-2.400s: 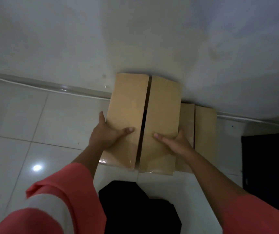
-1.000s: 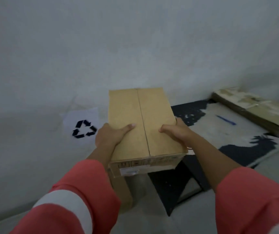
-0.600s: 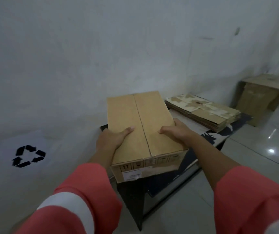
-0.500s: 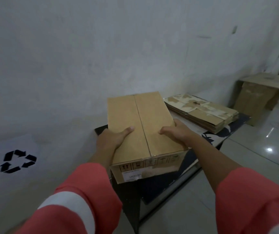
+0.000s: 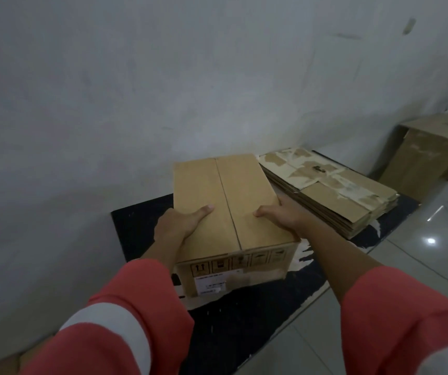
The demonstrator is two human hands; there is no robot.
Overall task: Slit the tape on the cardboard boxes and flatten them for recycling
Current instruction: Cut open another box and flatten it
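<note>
Left hand and right hand: fingers clamped on the box sides, at the desk. Seam between the thumbs looks unslit. Flattened stack beside the right fingers: others likely done.

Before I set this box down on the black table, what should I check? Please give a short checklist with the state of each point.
1. Grip: left hand and right hand hold the box by its sides, thumbs on top: ok.
2. Landing spot: bare black table shows in front of the box: ok.
3. Room beside the stack of flattened cardboard: the right hand is close to it; whether it touches: cannot tell.
4. Box already resting on the table: cannot tell.
5. Top flaps meet along the middle seam: ok. Tape on it: cannot tell.
6. Knife for the tape: none in view: not ok.
</note>
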